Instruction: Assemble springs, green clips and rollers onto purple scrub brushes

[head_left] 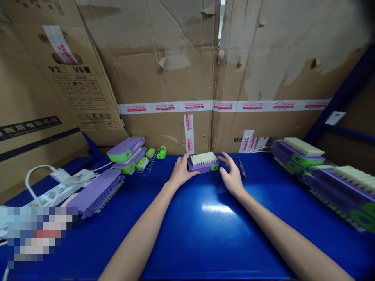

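A purple brush [202,161] with rows of cream bristles facing up and a green end piece lies on the blue table near the cardboard. Around its left end my left hand [182,169] is closed, the thumb along the front side and the fingers behind. My right hand [231,174] is just off the green right end, thumb and fingers apart, with nothing in it. A dark screwdriver [241,168] lies on the table just right of that hand.
Purple-and-green brushes are stacked at the left [127,150] and right [304,152]. Small green parts [161,152] and loose screws [151,164] lie left of my hands. A white power strip [55,191] with cables runs along the left. Cardboard [164,78] walls the back.
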A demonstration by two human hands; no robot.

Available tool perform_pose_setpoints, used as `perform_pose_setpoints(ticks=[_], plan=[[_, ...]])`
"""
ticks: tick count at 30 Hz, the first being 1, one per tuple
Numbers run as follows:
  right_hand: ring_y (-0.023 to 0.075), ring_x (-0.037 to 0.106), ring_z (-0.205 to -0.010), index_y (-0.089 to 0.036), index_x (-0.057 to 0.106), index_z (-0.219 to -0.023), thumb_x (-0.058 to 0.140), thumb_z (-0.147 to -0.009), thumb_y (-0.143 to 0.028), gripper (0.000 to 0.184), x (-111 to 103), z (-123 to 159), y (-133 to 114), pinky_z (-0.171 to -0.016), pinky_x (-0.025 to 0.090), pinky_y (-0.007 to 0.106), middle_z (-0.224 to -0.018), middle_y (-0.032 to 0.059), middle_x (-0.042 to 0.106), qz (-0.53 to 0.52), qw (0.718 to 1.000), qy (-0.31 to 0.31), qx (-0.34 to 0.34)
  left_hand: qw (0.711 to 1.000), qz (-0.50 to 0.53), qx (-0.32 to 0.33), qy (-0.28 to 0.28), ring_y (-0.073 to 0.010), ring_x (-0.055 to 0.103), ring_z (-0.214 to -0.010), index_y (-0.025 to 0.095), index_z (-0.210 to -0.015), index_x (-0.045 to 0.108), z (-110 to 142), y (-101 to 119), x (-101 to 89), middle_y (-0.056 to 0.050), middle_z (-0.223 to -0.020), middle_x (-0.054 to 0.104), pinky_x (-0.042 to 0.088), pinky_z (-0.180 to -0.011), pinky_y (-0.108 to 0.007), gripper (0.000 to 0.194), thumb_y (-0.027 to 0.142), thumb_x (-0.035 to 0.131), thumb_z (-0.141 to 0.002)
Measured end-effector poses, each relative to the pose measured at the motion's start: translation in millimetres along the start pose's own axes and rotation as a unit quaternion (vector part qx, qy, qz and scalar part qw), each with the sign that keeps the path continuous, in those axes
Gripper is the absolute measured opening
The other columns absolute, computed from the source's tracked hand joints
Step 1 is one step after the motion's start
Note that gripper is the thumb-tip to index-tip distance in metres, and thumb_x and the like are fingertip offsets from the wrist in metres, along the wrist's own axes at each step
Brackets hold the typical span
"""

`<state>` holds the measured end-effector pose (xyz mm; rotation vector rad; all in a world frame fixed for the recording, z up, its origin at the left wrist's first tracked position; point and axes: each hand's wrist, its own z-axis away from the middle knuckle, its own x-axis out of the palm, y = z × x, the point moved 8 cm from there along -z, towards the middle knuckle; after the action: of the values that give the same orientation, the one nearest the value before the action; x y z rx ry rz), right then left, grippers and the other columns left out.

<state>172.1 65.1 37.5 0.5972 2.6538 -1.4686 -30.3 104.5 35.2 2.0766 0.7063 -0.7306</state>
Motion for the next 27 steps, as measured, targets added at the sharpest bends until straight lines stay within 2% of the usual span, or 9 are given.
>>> perform_pose_setpoints(ticks=[4,7,12,18,27], plan=[[0.0247,0.057,-0.107,-0.017,0.046,-0.128,0.045,-0.071,-0.016,0.057,-4,-1,5,-0.095,0.041,0.047,-0.110,0.0103,0.065,0.044,0.998,0.024,0.021,1.000,-0.006,0.000,-0.001,-0.0280,0.048,-0.113,0.023,-0.130,0.034,0,1,-0.5,-0.007,-0.122,0.055,0.040,-0.093,-0.042,0.085,0.034,0.079,-0.059],[0.0241,0.058,-0.104,-0.018,0.044,-0.129,0.045,-0.070,-0.016,0.059,0,0,8,-0.095,0.040,0.047,-0.106,0.0082,0.067,0.047,0.998,0.003,0.031,1.000,-0.006,-0.002,-0.002,-0.0280,0.048,-0.113,0.023,-0.130,0.035,0,2,-0.9,-0.007,-0.123,0.055,0.040,-0.094,-0.042,0.084,0.033,0.080,-0.059],[0.0244,0.055,-0.112,-0.020,0.039,-0.134,0.046,-0.069,-0.015,0.065,7,2,9,-0.099,0.037,0.048,-0.116,0.0088,0.065,0.029,0.998,-0.040,0.045,1.000,0.014,-0.011,-0.003,-0.0275,0.047,-0.114,0.024,-0.129,0.036,0,1,-0.8,-0.007,-0.121,0.055,0.040,-0.095,-0.042,0.084,0.031,0.080,-0.057],[0.0239,0.048,-0.121,-0.021,0.035,-0.137,0.047,-0.069,-0.014,0.069,10,3,3,-0.106,0.029,0.049,-0.123,0.0077,0.061,0.020,0.998,-0.063,0.018,1.000,0.026,-0.014,-0.004,-0.0265,0.048,-0.113,0.024,-0.127,0.037,0,2,-2.2,-0.006,-0.119,0.056,0.040,-0.095,-0.042,0.083,0.030,0.081,-0.057],[0.0244,0.042,-0.127,-0.022,0.028,-0.141,0.048,-0.070,-0.017,0.073,16,4,4,-0.109,0.025,0.050,-0.132,0.0076,0.054,0.006,0.996,-0.092,0.005,1.000,0.025,-0.017,-0.007,-0.0261,0.048,-0.113,0.023,-0.127,0.037,0,2,-2.7,-0.006,-0.118,0.056,0.040,-0.095,-0.041,0.083,0.031,0.081,-0.057]])
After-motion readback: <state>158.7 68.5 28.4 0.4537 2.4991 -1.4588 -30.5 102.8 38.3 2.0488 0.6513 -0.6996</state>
